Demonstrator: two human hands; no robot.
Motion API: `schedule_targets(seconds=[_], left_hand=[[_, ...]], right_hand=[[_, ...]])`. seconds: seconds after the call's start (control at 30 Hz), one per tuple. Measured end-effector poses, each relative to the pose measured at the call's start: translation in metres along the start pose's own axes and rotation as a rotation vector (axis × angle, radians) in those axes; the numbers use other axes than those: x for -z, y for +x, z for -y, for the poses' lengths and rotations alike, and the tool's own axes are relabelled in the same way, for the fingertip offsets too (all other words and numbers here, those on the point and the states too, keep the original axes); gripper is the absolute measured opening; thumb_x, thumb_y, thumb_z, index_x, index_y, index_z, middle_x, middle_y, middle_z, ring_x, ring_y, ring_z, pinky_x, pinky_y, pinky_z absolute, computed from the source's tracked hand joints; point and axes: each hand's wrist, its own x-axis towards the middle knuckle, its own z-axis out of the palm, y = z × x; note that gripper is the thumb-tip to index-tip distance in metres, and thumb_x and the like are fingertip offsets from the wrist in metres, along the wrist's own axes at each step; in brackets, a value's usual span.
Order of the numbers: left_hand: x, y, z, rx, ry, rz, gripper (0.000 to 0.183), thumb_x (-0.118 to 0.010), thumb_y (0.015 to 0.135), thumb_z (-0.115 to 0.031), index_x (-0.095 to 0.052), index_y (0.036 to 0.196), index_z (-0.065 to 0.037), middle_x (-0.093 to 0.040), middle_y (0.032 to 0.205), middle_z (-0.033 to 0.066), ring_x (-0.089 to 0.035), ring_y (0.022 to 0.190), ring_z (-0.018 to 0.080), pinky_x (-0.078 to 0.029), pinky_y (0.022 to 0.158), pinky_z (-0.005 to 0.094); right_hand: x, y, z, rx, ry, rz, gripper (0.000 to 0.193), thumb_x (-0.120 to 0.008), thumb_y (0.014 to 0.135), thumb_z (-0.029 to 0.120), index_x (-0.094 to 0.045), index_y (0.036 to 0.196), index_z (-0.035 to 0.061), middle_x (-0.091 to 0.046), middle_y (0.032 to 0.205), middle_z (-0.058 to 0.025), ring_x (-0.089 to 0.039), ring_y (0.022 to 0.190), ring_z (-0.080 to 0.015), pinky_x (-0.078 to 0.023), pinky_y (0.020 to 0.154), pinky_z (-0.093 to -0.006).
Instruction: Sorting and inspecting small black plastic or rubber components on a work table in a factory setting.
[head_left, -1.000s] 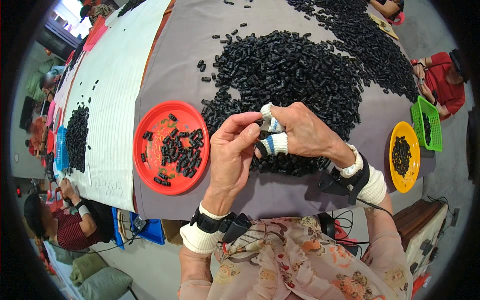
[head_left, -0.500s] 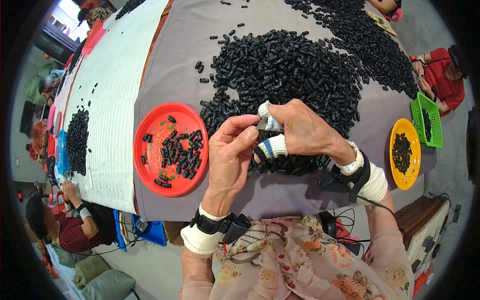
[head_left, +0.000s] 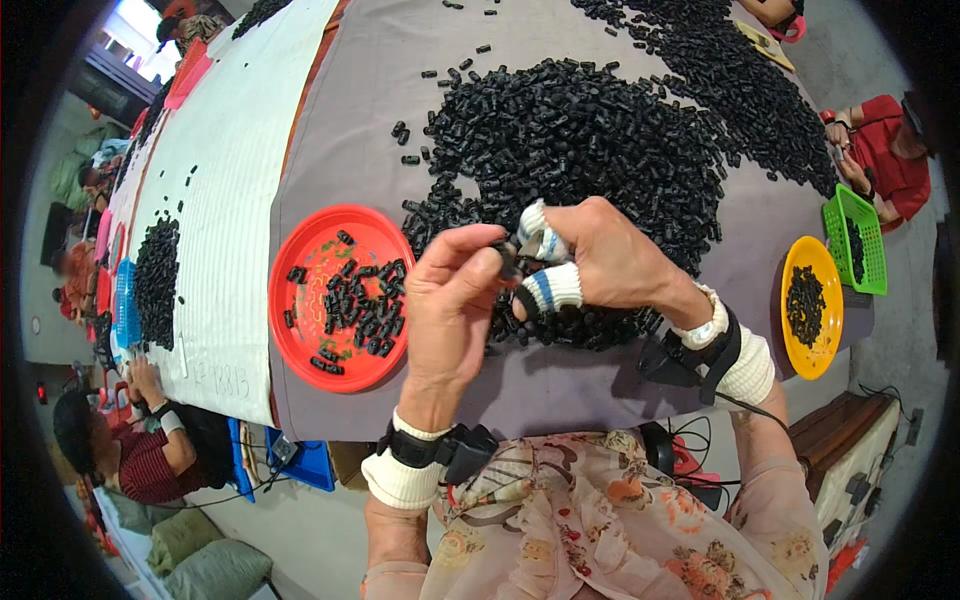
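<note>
Over the near edge of a big heap of small black cylindrical parts [head_left: 580, 130], my two hands are close together. Thumb and fingers of my left hand [head_left: 445, 320] pinch one dark, small part [head_left: 508, 262]. My right hand [head_left: 620, 255] is closed just beside it, with white, blue-striped knit sleeves [head_left: 552, 288] on its thumb and a finger. Whatever its fingers grip is hidden; I cannot make it out. Left of my hands, a red plate [head_left: 283, 335] carries several loose black parts.
At the right stand a yellow plate [head_left: 822, 350] and a green basket [head_left: 868, 240], both with black parts. A second heap [head_left: 730, 90] lies farther back. Other people sit at the right [head_left: 885, 160] and left [head_left: 150, 440]. White cloth [head_left: 235, 200] covers the left table.
My left hand has drawn slightly left, away from the right hand, and the dark part between its fingertips now shows. My right hand has hardly moved.
</note>
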Motion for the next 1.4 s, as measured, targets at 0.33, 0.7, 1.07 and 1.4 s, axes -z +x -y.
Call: schedule_targets(seconds=[0.33, 0.7, 1.07, 1.4], left_hand=[[0.1, -0.032, -0.048, -0.27, 0.964, -0.47, 0.02, -0.059, 0.083, -0.007, -0.062, 0.1, 0.002, -0.061, 0.089, 0.0051, -0.057, 0.08, 0.0101, -0.047, 0.069, 0.0229], [0.035, 0.013, 0.052, -0.372, 1.536, 0.289, 0.022, -0.065, 0.07, -0.001, -0.062, 0.092, -0.003, -0.053, 0.08, 0.0096, -0.054, 0.072, 0.022, -0.044, 0.062, 0.0309], [0.031, 0.019, 0.038, 0.071, 0.724, 0.102, 0.019, -0.063, 0.08, -0.006, -0.061, 0.097, 0.001, -0.062, 0.079, 0.0015, -0.054, 0.071, 0.0054, -0.046, 0.065, 0.0209], [-0.006, 0.004, -0.009, -0.17, 0.885, 0.166, 0.02, -0.065, 0.077, 0.002, -0.057, 0.096, 0.001, -0.062, 0.089, 0.0031, -0.058, 0.079, 0.0068, -0.047, 0.071, 0.0196]], right_hand=[[0.024, -0.016, -0.027, -0.128, 0.069, -0.157, 0.025, -0.066, 0.078, 0.027, -0.06, 0.078, 0.0025, -0.049, 0.061, -0.002, -0.044, 0.054, -0.0108, -0.036, 0.05, -0.028], [0.029, -0.034, -0.035, -0.312, 0.066, -0.108, 0.019, -0.063, 0.076, 0.015, -0.059, 0.086, -0.0007, -0.053, 0.065, -0.0035, -0.048, 0.058, -0.011, -0.04, 0.054, -0.0287], [0.012, -0.037, -0.046, -0.279, 0.253, -0.112, 0.016, -0.061, 0.074, 0.008, -0.057, 0.086, -0.0019, -0.052, 0.063, -0.0015, -0.046, 0.06, -0.0072, -0.04, 0.054, -0.0251], [0.005, -0.018, -0.004, -0.086, 0.143, -0.092, 0.021, -0.063, 0.074, 0.008, -0.059, 0.093, 0.0002, -0.059, 0.068, -0.0059, -0.053, 0.059, -0.0098, -0.045, 0.055, -0.0258]])
